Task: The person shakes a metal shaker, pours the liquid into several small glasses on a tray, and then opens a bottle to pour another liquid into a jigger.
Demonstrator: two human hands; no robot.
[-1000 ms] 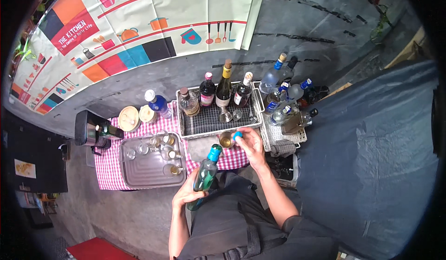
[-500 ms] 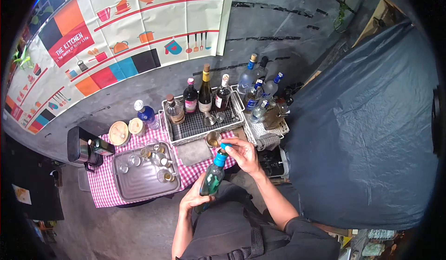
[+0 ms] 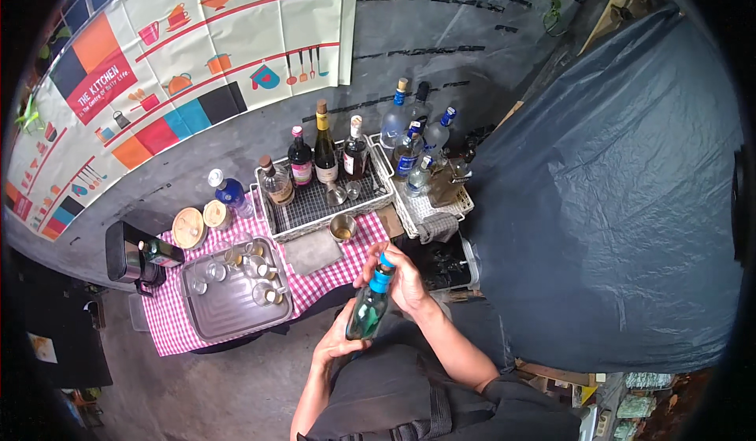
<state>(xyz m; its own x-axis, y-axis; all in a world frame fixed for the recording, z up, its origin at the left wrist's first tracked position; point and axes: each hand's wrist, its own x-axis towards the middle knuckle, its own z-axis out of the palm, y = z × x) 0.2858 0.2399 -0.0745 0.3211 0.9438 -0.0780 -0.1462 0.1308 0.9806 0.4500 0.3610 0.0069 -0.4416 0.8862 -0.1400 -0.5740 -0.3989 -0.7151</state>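
Observation:
A green glass bottle [image 3: 367, 315] with a blue neck band is held upright, slightly tilted, in front of my body. My left hand [image 3: 340, 337] is wrapped round its lower body. At the bottle's mouth, my right hand [image 3: 405, 283] has its fingers closed about the blue-topped stopper [image 3: 386, 261]. A brownish strip shows between the stopper's top and the neck band; how deep it sits I cannot tell. Beyond the bottle, a metal cup [image 3: 342, 227] with liquid stands on the checked cloth, beside a folded grey cloth [image 3: 313, 253].
A grey tray [image 3: 206, 312] holds several small glasses with liquid. Behind, a wire basket [image 3: 315, 226] carries several bottles and a jigger [image 3: 336, 195]; a second basket [image 3: 417, 217] holds clear bottles. A dark appliance [image 3: 130, 253] stands at left. Dark plastic sheeting [image 3: 606, 205] hangs at right.
The view has shifted, so the table sits further left. My right hand has come round the bottle's top, its fingers now lying on the far side of the stopper too.

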